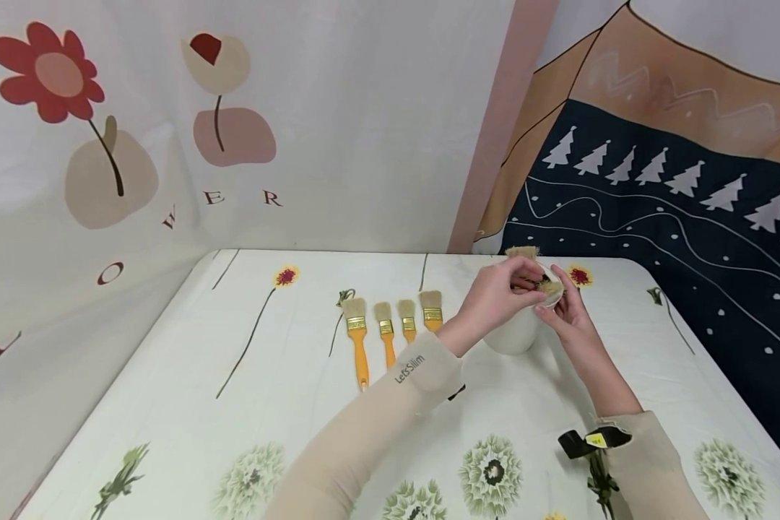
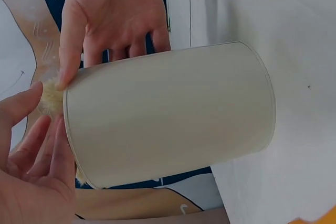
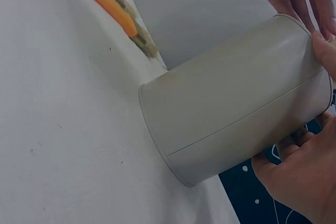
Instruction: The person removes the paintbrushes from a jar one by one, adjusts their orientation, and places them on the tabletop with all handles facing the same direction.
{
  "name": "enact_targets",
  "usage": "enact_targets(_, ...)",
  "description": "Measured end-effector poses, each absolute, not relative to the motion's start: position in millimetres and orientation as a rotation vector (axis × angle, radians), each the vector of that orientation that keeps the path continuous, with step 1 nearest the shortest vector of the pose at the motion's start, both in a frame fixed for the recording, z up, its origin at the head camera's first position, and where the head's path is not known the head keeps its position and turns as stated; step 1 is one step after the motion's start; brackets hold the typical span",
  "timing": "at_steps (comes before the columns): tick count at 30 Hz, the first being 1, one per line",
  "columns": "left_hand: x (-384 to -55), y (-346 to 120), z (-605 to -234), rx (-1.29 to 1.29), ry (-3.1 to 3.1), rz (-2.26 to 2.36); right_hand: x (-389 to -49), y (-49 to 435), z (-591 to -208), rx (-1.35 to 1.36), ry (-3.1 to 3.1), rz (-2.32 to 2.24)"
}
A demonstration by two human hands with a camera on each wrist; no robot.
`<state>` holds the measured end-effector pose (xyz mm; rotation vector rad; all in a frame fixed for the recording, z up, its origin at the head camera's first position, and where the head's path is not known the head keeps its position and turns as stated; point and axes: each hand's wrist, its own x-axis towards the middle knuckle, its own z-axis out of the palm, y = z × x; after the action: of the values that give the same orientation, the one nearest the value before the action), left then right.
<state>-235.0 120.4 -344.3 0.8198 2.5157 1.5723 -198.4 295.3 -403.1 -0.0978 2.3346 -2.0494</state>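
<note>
A white cylindrical container (image 1: 512, 338) stands upright on the table, with paintbrush bristles showing at its mouth. My right hand (image 1: 575, 318) grips it at the rim, thumb in front and fingers around the far side, also seen in the right wrist view. Over the opening, my left hand (image 1: 497, 296) has thumb and fingers bent around a paintbrush (image 1: 549, 287), whose pale bristles show beside the fingertips; its handle is hidden. Behind that hand, another brush's bristles (image 1: 523, 252) rise above the container. In the left wrist view, a bristle tuft (image 2: 51, 97) sits between the two thumbs.
Left of the container, several paintbrushes with orange handles (image 1: 360, 357) lie in a row, bristles toward the back, partly covered by my left sleeve (image 1: 390, 404). The table wears a flower-printed white cloth (image 1: 188, 426). Printed curtains (image 1: 364, 144) hang behind it.
</note>
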Motion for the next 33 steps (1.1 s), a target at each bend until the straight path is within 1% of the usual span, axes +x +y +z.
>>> enact_targets(10, -230.6, 132.2, -343.5, 0.753, 2.775, 1.272, -197.9, 295.6, -403.6, -0.086, 2.335, -2.054)
enact_targets(18, -228.7, 134.3, -339.5, 0.721, 2.863, 1.154, -199.3, 293.7, -403.6, -0.075, 2.356, -2.036)
enact_targets(24, -229.7, 133.6, -340.1, 0.719, 2.870, 1.162, -200.7, 293.6, -404.3, -0.097, 2.366, -2.045)
enact_targets(33, -230.5, 130.9, -343.3, 0.722, 2.787, 1.335, -200.2, 294.1, -405.4, -0.104, 2.368, -2.046)
